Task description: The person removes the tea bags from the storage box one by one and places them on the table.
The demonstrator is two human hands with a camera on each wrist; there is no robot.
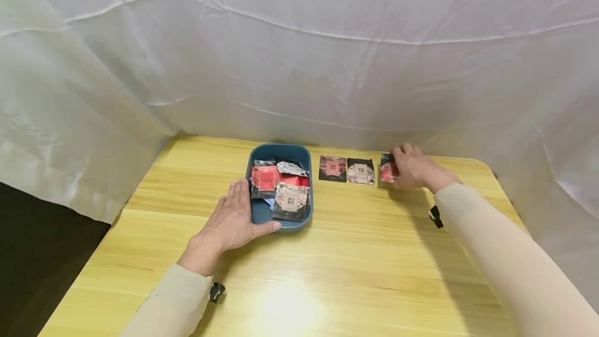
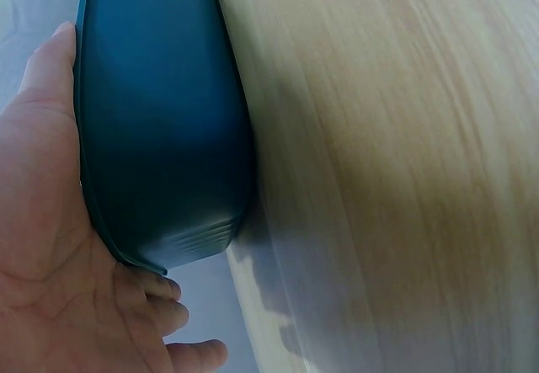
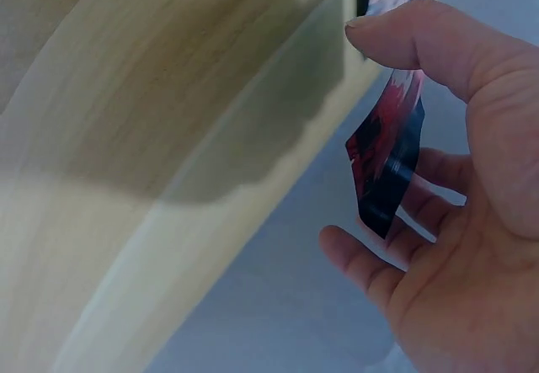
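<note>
My left hand (image 1: 230,221) lies along the near left side of a blue plastic bin (image 1: 281,228), fingers straight against its wall and thumb over the near rim. The left wrist view has the bin's outer side (image 2: 160,95) close to the palm. Several flat square sachets, among them a red one (image 1: 265,181) and a beige-and-black one (image 1: 291,201), lie overlapping inside. At the right, my right hand (image 1: 414,168) pinches a red-and-black sachet (image 1: 388,169) between thumb and fingers; the right wrist view has this sachet (image 3: 387,150) tilted, its upper part hidden by the thumb.
Between bin and right hand, a red-and-black sachet (image 1: 333,169) and a pale-patterned sachet (image 1: 361,171) lie in a row near the back edge of the wooden table (image 1: 355,264). Pale cloth (image 1: 299,66) hangs behind the table. A dark area (image 1: 42,254) lies off its left edge.
</note>
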